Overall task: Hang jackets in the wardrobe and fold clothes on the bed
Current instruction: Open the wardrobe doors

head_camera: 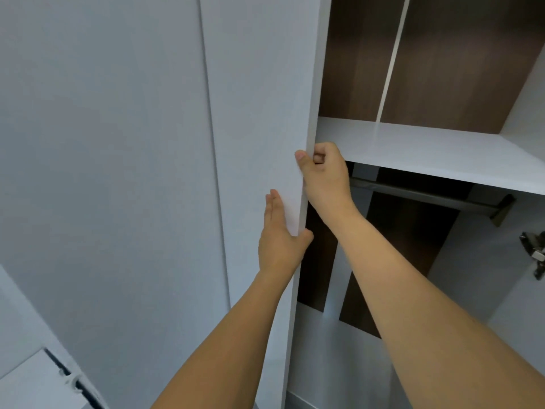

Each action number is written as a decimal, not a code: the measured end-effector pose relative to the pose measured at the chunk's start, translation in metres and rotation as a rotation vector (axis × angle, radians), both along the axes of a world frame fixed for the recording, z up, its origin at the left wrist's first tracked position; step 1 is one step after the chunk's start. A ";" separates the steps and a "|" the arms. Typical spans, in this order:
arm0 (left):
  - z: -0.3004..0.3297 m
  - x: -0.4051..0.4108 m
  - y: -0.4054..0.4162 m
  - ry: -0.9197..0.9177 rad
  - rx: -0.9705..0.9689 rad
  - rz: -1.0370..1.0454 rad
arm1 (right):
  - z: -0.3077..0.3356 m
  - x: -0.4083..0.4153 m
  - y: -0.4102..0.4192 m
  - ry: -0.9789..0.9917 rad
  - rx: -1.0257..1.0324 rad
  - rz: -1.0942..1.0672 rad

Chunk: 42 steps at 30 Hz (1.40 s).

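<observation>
Two bare forearms reach up to a white wardrobe door (259, 113): the right hand (324, 175) has its grip curled round the door's free edge, thumb on the front, while the left hand (280, 240) lies flat and released against the panel just below. Beyond the edge, a shelf (427, 149) and a bare hanging rail (427, 196) show. No jacket is in view. Judging by this, the door is being swung; next a jacket must be fetched.

A home bedroom's built-in wardrobe (413, 261) stands open, showing white doors (259, 113), a white shelf (442, 152), a metal hanging rail (427, 196) and dark wood-grain back panels (457, 69).
</observation>
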<state>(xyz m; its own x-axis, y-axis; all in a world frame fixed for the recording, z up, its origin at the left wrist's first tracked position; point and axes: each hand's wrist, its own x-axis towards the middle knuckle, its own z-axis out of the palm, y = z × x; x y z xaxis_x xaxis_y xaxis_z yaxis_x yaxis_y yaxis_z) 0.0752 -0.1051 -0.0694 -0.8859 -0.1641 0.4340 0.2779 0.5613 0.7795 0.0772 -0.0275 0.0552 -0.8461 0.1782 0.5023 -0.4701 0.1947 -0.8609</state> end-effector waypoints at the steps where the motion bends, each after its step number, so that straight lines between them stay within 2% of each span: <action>1: 0.001 0.002 -0.004 -0.001 0.007 -0.010 | 0.000 0.002 -0.002 -0.011 -0.009 0.023; 6: 0.002 0.016 -0.021 -0.013 0.026 -0.057 | -0.007 0.015 -0.008 -0.012 -0.018 0.090; 17: 0.000 0.035 -0.096 -0.019 -0.002 -0.181 | -0.015 0.044 -0.064 0.022 -0.180 0.202; 24: 0.000 0.046 -0.148 -0.065 0.037 -0.273 | -0.015 0.050 -0.103 0.007 -0.152 0.301; 29: -0.016 0.078 -0.177 0.137 -0.067 -0.045 | -0.009 0.047 -0.133 0.012 -0.103 0.387; 33: -0.016 0.088 -0.201 0.155 0.035 0.059 | -0.008 0.048 -0.167 0.022 -0.051 0.365; 37: -0.015 0.092 -0.237 0.204 0.053 0.149 | -0.010 0.046 -0.208 0.000 0.069 0.293; 42: -0.010 0.082 -0.285 0.174 0.049 0.268 | -0.013 0.031 -0.257 -0.080 0.156 0.240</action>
<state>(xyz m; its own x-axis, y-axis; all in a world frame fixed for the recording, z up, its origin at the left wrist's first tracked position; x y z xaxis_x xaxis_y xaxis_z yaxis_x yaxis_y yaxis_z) 0.1568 -0.3902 -0.0790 -0.7217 -0.4060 0.5606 0.2565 0.5953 0.7615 0.1080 -0.2847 0.0424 -0.8928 -0.1059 0.4377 -0.4503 0.2188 -0.8656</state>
